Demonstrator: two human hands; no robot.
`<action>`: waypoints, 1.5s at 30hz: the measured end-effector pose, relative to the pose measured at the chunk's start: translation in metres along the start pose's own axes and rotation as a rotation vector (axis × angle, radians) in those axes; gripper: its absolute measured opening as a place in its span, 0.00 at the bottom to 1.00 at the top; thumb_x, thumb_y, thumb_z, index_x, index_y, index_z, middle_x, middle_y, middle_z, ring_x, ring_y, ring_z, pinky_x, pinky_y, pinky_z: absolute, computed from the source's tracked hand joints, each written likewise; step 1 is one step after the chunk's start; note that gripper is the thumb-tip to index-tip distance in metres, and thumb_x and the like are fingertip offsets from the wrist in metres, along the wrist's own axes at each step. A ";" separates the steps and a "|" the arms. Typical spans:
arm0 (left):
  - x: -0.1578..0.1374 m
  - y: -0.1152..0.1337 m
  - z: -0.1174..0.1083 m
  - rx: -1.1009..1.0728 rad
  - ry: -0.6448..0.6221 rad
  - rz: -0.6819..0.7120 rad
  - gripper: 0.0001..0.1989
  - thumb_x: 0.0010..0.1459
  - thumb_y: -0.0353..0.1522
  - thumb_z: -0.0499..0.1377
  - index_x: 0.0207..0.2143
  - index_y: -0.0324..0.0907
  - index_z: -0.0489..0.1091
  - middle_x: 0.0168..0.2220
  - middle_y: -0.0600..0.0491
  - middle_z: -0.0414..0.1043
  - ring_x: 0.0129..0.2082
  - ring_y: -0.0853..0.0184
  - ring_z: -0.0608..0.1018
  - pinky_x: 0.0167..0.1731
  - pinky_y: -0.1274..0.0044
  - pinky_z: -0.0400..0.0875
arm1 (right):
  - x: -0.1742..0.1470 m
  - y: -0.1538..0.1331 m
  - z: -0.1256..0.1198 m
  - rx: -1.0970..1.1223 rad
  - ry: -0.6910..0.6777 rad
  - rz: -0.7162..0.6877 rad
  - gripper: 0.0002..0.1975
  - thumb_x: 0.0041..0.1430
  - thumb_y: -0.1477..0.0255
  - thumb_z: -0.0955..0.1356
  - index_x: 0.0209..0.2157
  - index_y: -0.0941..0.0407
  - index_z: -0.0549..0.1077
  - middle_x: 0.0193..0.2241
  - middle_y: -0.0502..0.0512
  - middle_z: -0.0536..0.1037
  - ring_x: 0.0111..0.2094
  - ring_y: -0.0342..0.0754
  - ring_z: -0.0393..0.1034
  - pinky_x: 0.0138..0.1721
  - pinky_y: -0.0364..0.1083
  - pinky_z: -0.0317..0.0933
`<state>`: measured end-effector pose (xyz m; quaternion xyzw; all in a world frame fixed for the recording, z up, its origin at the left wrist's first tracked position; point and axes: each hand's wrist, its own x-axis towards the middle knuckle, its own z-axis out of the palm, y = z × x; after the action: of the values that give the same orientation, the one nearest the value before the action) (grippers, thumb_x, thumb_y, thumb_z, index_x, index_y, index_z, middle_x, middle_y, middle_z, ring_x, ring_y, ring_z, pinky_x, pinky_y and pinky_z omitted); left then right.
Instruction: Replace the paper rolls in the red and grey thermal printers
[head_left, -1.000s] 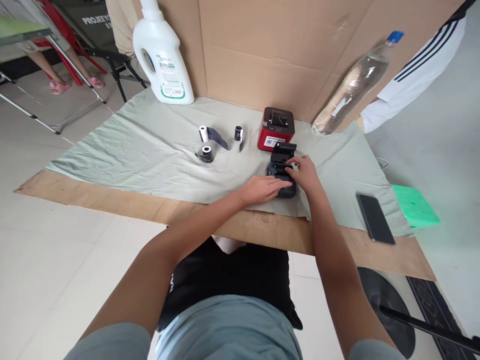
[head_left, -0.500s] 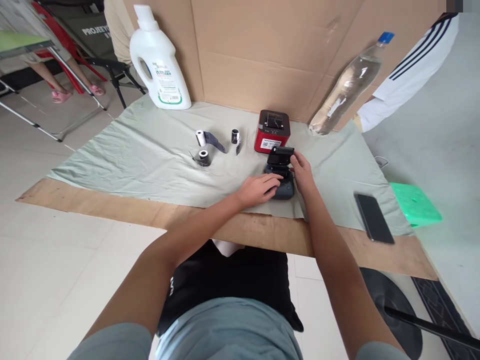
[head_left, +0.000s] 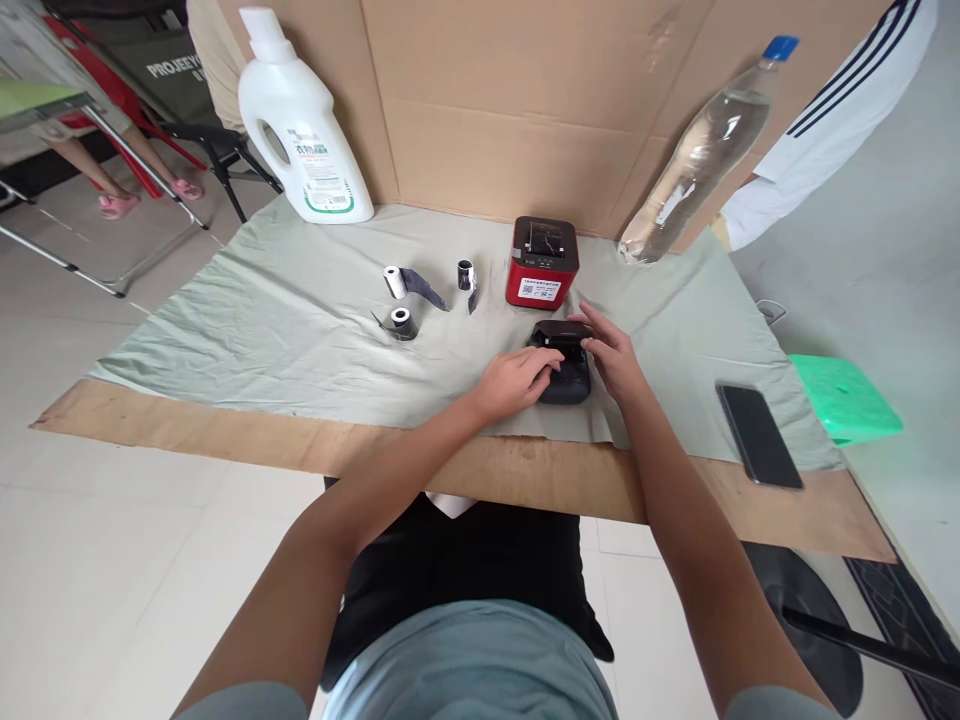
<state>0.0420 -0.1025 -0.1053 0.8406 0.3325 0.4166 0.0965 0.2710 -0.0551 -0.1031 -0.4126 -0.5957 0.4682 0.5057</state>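
A small black portable printer (head_left: 566,388) sits near the table's front edge, its hinged lid (head_left: 562,328) partly lowered. My left hand (head_left: 517,382) lies over its left side, fingers curled together, tips at the opening beneath the lid. From the right, my right hand (head_left: 611,352) has the lid's right edge between thumb and fingers. The inside of the printer is mostly hidden by lid and fingers. Just behind stands a red and black box-shaped printer (head_left: 541,270) with a white label on its front.
To the left lie a white roll (head_left: 394,282) with a dark strip, a dark roll (head_left: 466,273) and another roll (head_left: 403,322). A phone (head_left: 759,435) lies at right. A detergent bottle (head_left: 307,140) and a clear bottle (head_left: 701,150) stand before the cardboard (head_left: 510,100).
The black printer's lid has swung down from nearly upright to partly closed, with my right hand at its edge. My left hand stays at the printer's left side. The view shifted slightly.
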 end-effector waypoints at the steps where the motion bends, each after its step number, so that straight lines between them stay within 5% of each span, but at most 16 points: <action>1: 0.000 0.001 -0.001 -0.007 -0.005 -0.012 0.13 0.67 0.26 0.54 0.51 0.44 0.72 0.42 0.53 0.84 0.42 0.68 0.84 0.38 0.76 0.74 | 0.000 -0.001 -0.002 -0.011 -0.032 -0.006 0.28 0.53 0.67 0.75 0.57 0.42 0.79 0.56 0.49 0.81 0.63 0.58 0.69 0.68 0.58 0.57; 8: 0.008 0.004 -0.003 -0.098 -0.005 -0.146 0.16 0.65 0.28 0.59 0.55 0.45 0.69 0.43 0.54 0.84 0.35 0.71 0.82 0.38 0.78 0.74 | -0.001 -0.008 -0.007 -0.096 -0.189 -0.004 0.15 0.56 0.62 0.76 0.47 0.42 0.85 0.58 0.50 0.79 0.64 0.60 0.67 0.68 0.58 0.59; 17: 0.029 0.001 -0.002 -0.322 0.105 -0.309 0.16 0.62 0.29 0.62 0.52 0.47 0.66 0.41 0.57 0.81 0.26 0.75 0.70 0.33 0.79 0.71 | 0.002 0.004 -0.012 0.056 -0.080 0.137 0.33 0.53 0.64 0.77 0.62 0.43 0.74 0.58 0.53 0.78 0.61 0.57 0.71 0.67 0.60 0.61; 25: 0.040 -0.006 0.009 -0.527 0.205 -0.458 0.17 0.66 0.34 0.62 0.54 0.46 0.62 0.46 0.52 0.80 0.30 0.73 0.74 0.35 0.77 0.72 | 0.001 -0.005 -0.013 0.043 -0.145 0.197 0.36 0.52 0.58 0.78 0.63 0.46 0.71 0.57 0.55 0.80 0.60 0.58 0.73 0.67 0.61 0.61; 30: 0.024 -0.012 0.006 -0.515 0.108 -0.528 0.22 0.64 0.36 0.64 0.57 0.46 0.61 0.54 0.48 0.77 0.36 0.70 0.76 0.35 0.76 0.71 | 0.000 -0.004 -0.019 -0.024 -0.130 0.240 0.36 0.52 0.59 0.78 0.63 0.46 0.71 0.57 0.56 0.79 0.56 0.58 0.74 0.62 0.61 0.65; 36: 0.019 -0.021 0.006 -0.491 -0.025 -0.628 0.21 0.63 0.33 0.62 0.58 0.44 0.68 0.46 0.51 0.77 0.38 0.66 0.75 0.45 0.70 0.75 | -0.003 -0.012 -0.018 -0.089 -0.117 0.302 0.35 0.53 0.58 0.78 0.61 0.48 0.73 0.59 0.58 0.77 0.51 0.55 0.74 0.50 0.55 0.70; 40: 0.024 -0.028 0.007 -0.576 -0.091 -0.643 0.24 0.63 0.32 0.62 0.61 0.45 0.66 0.61 0.47 0.71 0.37 0.68 0.75 0.45 0.70 0.76 | -0.005 -0.017 -0.016 -0.079 -0.115 0.355 0.34 0.54 0.58 0.77 0.62 0.47 0.73 0.60 0.57 0.75 0.41 0.50 0.74 0.35 0.48 0.69; 45: 0.024 -0.034 0.007 -0.626 -0.142 -0.620 0.28 0.62 0.31 0.62 0.64 0.47 0.64 0.66 0.47 0.67 0.35 0.70 0.74 0.45 0.71 0.76 | -0.005 -0.020 -0.013 -0.047 -0.153 0.353 0.34 0.53 0.62 0.77 0.62 0.44 0.73 0.60 0.53 0.75 0.45 0.51 0.74 0.35 0.47 0.69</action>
<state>0.0413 -0.0606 -0.1092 0.6581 0.4189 0.3898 0.4893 0.2841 -0.0625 -0.0840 -0.4853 -0.5617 0.5656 0.3591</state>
